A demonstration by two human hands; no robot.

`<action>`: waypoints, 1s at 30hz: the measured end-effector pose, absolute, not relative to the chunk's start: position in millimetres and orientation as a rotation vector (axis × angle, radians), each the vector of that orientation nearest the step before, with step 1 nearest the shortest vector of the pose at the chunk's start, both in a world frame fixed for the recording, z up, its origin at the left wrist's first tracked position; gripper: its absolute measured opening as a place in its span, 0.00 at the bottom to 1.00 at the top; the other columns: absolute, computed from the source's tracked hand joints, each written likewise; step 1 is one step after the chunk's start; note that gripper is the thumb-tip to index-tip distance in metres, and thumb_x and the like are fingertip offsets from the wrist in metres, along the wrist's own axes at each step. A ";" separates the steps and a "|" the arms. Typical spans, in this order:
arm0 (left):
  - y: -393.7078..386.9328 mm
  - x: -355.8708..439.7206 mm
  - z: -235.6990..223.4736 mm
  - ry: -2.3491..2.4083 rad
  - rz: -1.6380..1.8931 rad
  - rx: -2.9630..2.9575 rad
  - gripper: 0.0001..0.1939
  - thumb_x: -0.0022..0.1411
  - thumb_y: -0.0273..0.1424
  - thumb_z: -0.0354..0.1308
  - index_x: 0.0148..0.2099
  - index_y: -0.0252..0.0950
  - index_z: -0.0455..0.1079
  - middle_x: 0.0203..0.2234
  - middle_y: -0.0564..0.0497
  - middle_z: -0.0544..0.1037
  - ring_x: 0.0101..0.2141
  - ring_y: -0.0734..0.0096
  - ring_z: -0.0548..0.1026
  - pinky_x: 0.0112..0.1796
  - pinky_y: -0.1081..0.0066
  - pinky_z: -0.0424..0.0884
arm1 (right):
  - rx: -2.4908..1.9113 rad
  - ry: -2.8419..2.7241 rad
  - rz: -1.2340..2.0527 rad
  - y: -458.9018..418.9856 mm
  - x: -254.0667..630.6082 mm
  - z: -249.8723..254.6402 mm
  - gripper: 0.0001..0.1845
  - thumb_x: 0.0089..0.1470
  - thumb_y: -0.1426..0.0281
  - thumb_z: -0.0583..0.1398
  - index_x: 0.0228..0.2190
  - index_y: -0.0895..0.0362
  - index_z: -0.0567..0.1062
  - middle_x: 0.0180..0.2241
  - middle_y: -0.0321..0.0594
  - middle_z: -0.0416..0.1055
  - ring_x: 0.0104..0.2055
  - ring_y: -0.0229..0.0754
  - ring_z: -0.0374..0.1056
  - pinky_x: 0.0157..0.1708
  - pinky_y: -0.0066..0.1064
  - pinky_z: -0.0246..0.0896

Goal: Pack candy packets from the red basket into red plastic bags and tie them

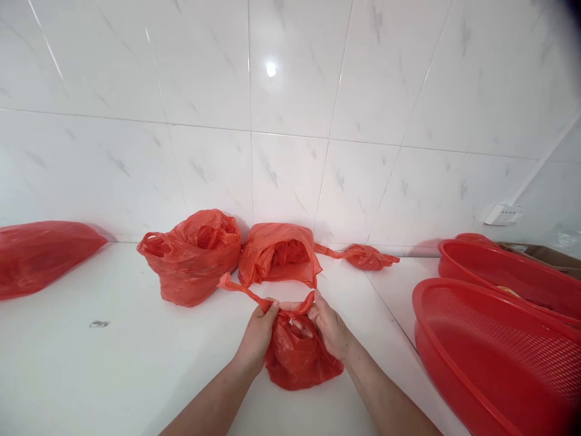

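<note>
A red plastic bag (299,360) rests on the white tabletop in front of me, its top gathered between both hands. My left hand (263,330) pinches the bag's left side near the neck, and a twisted strip of the bag sticks out from there to the upper left. On the other side, my right hand (329,324) grips the bag's rim, with fingers partly inside the opening. What the bag holds cannot be made out. Just beyond my hands, an open red bag (254,254) lies with its mouth facing me, stuffed with more red plastic.
To the left stand an upright red bag (195,272) and a long full red bag (45,254). A small knotted red bag (370,257) lies by the tiled wall (290,175). Red plastic baskets (424,315) fill the right side, below a wall socket (503,214).
</note>
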State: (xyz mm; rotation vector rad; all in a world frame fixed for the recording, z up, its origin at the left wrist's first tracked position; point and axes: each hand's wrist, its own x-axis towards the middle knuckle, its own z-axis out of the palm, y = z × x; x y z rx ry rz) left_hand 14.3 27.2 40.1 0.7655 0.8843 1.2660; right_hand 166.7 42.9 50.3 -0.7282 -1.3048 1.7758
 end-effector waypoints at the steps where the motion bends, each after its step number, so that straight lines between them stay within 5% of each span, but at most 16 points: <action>1: 27.5 14.8 39.7 0.872 1.269 0.715 0.13 0.54 0.41 0.61 0.33 0.36 0.66 0.22 0.53 0.76 0.26 0.68 0.75 0.31 0.71 0.67 | -0.741 -1.325 1.775 43.3 168.0 50.1 0.36 0.54 0.42 0.46 0.34 0.58 0.79 0.24 0.38 0.68 0.26 0.36 0.60 0.29 0.27 0.53; 6: 28.6 15.8 42.5 0.815 1.273 0.547 0.14 0.50 0.37 0.66 0.32 0.35 0.66 0.22 0.53 0.76 0.25 0.69 0.74 0.30 0.71 0.68 | -0.752 -1.638 1.639 43.2 171.1 54.6 0.17 0.52 0.61 0.60 0.41 0.55 0.78 0.36 0.39 0.73 0.42 0.43 0.67 0.48 0.36 0.56; 11: 29.1 12.7 44.3 0.712 1.274 0.617 0.14 0.52 0.39 0.64 0.31 0.35 0.65 0.22 0.55 0.73 0.24 0.75 0.71 0.29 0.74 0.65 | -0.974 -1.658 1.256 46.7 165.1 48.4 0.29 0.47 0.72 0.60 0.52 0.46 0.68 0.34 0.34 0.70 0.35 0.40 0.67 0.39 0.33 0.61; 16: 26.2 11.7 45.6 0.678 1.229 0.767 0.15 0.51 0.38 0.66 0.30 0.35 0.65 0.19 0.59 0.68 0.21 0.80 0.64 0.26 0.78 0.60 | -1.140 -1.683 0.912 57.3 160.7 33.7 0.14 0.48 0.73 0.57 0.36 0.52 0.78 0.33 0.38 0.73 0.37 0.43 0.67 0.41 0.35 0.60; 21: 26.4 9.8 44.8 0.708 1.217 0.840 0.15 0.48 0.39 0.67 0.31 0.35 0.68 0.21 0.56 0.69 0.22 0.78 0.65 0.26 0.76 0.60 | -1.057 -1.651 1.118 56.5 166.1 38.4 0.22 0.45 0.76 0.53 0.41 0.51 0.77 0.32 0.36 0.73 0.34 0.41 0.67 0.37 0.33 0.61; 27: 31.1 1.5 36.6 0.781 1.236 0.928 0.14 0.49 0.38 0.67 0.30 0.34 0.68 0.22 0.55 0.70 0.24 0.76 0.65 0.28 0.75 0.61 | -0.964 -1.376 1.400 52.4 170.0 49.4 0.17 0.51 0.64 0.56 0.40 0.56 0.77 0.29 0.37 0.72 0.29 0.38 0.66 0.31 0.31 0.61; 30: 28.9 0.2 36.9 0.837 1.207 1.065 0.13 0.52 0.38 0.64 0.30 0.34 0.68 0.23 0.54 0.69 0.25 0.75 0.65 0.29 0.75 0.60 | -1.062 -1.301 1.318 56.9 167.8 48.3 0.13 0.45 0.68 0.59 0.34 0.58 0.78 0.23 0.34 0.69 0.24 0.36 0.63 0.27 0.29 0.58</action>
